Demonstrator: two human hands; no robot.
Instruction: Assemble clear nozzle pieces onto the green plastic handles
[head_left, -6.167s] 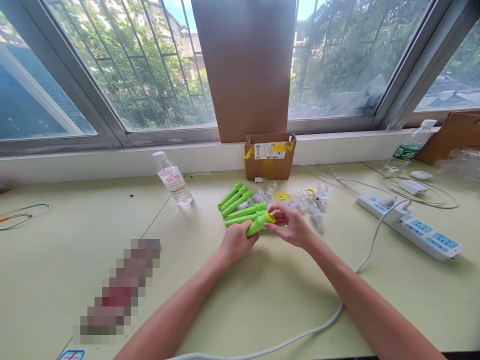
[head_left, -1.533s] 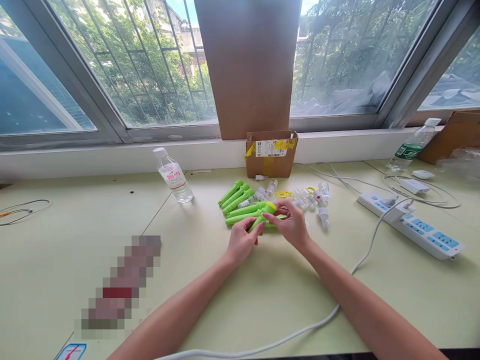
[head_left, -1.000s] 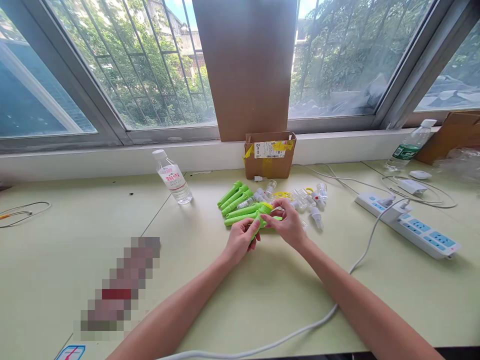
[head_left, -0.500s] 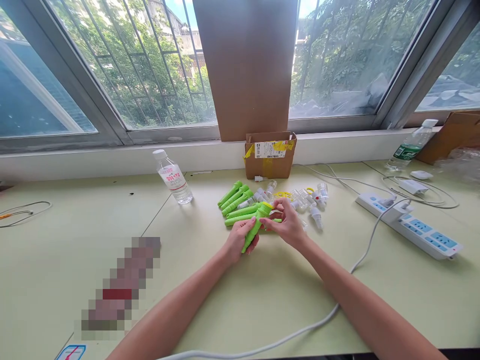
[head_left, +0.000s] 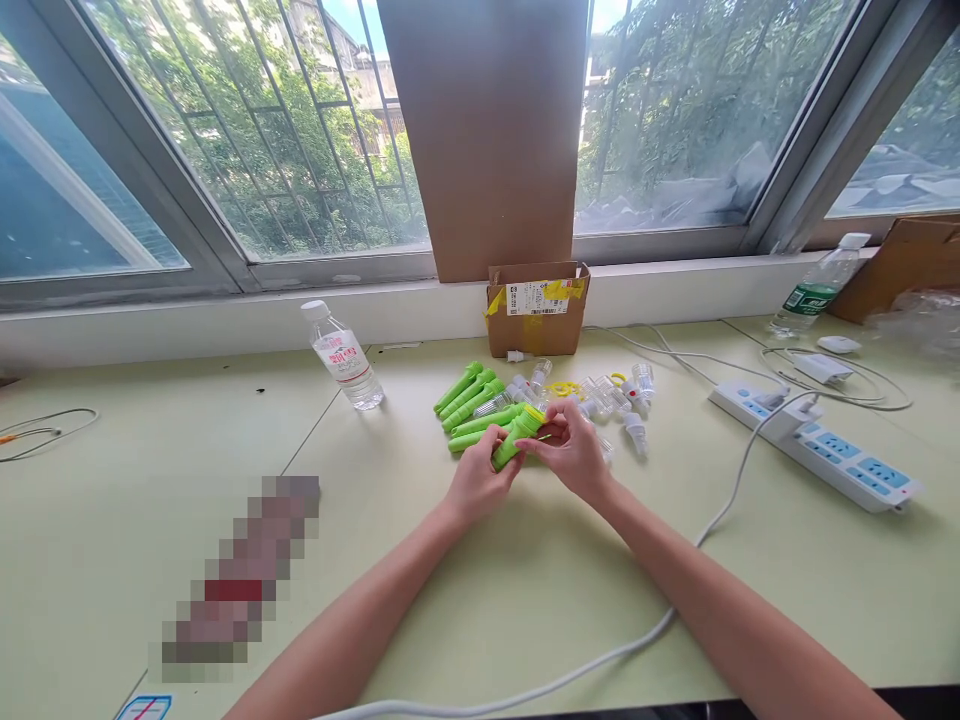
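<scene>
My left hand is wrapped round the lower part of a ribbed green plastic tube, which tilts up to the right. At the tube's wide upper end sits a yellow ring. The fingers of my right hand pinch at this ring; the fingertips partly hide it. Just behind my hands lie several more green tubes, side by side. To their right are clear plastic cups, white nozzle pieces and loose yellow rings.
A cardboard box stands behind the parts. Water bottles stand at the left and far right. A power strip lies on the right, and its white cable runs under my right forearm. A pixelated patch covers something at left.
The green tube has turned in my left hand and less of its narrow end shows now. My left hand has shifted up along it. My right hand stays at the yellow ring.
</scene>
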